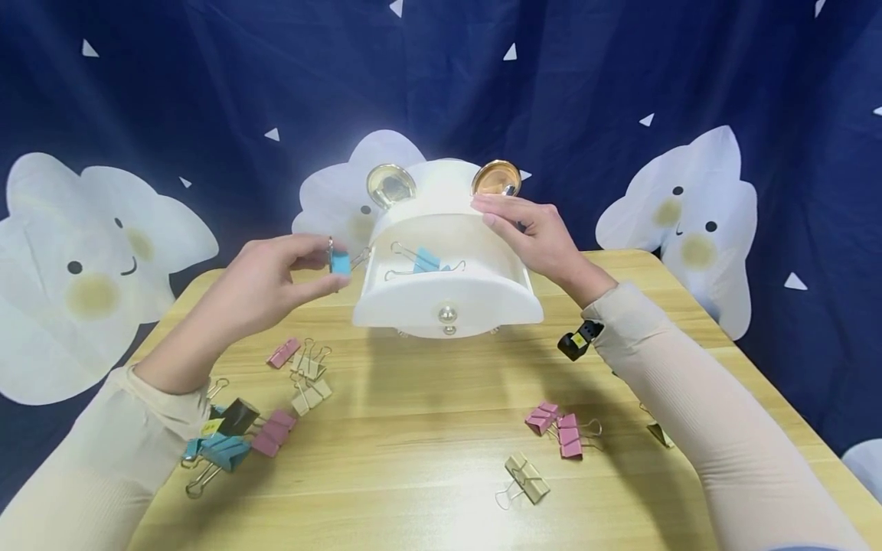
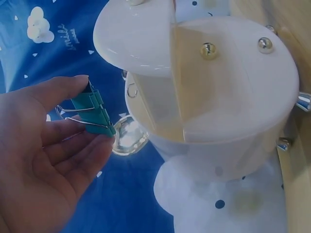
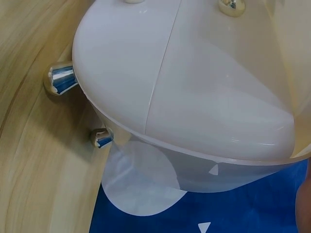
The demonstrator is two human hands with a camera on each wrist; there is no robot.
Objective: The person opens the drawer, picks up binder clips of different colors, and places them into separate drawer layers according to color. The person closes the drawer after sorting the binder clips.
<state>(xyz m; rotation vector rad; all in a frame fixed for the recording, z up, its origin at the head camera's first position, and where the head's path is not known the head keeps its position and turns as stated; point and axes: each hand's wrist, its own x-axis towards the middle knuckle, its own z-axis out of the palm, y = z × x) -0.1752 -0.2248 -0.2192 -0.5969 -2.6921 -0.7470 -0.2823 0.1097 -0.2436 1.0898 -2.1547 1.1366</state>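
My left hand (image 1: 265,279) pinches a blue binder clip (image 2: 92,109) between thumb and fingers, just left of a white box with gold round ears. The box's rounded front (image 1: 406,302) has a gold knob, and its upper compartment gapes. Inside lie blue binder clips (image 1: 427,260) with wire handles standing out. Fairly straight fingers of my right hand (image 1: 527,229) rest on the box's top edge, beside the right gold ear (image 1: 498,180). In the right wrist view, only a sliver of that hand shows at the right edge.
Pink, blue, cream and black binder clips (image 1: 274,432) lie in a loose group at the left of the wooden table (image 1: 413,459). More pink clips (image 1: 569,436) and a cream clip (image 1: 527,478) lie at the right, near my sleeve. A blue curtain (image 1: 455,69) hangs behind.
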